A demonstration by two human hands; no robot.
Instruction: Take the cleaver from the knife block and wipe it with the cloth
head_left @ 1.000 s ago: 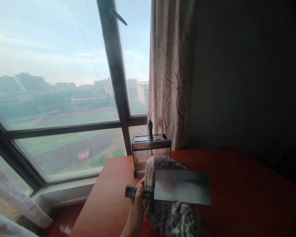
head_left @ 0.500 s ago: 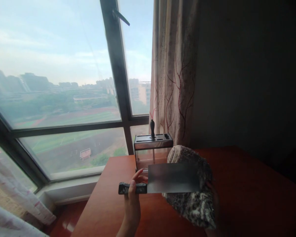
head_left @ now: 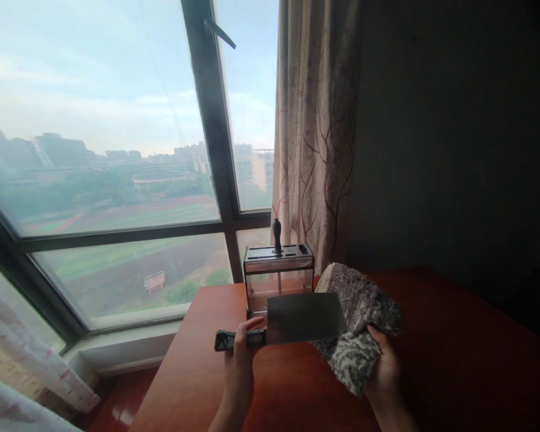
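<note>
Two hands are busy in front of the knife rack (head_left: 279, 276), a clear box with a slotted metal top that stands at the table's (head_left: 454, 360) window-side edge. The left hand (head_left: 242, 354) is wrapped around the dark handle of the cleaver (head_left: 303, 318), holding it level with the broad, flat, rectangular blade on edge just in front of the rack. The right hand (head_left: 384, 372) grips a bunched cloth (head_left: 357, 330), shaggy and mottled grey, which lies against the blade's far end. Judging by this, the wiping looks under way rather than finished: the blade's dull grey face shows no clear smear, and the cleaver is not in the rack. One dark knob (head_left: 276, 234) stands up from the rack's top. The table is smooth, reddish wood.
</note>
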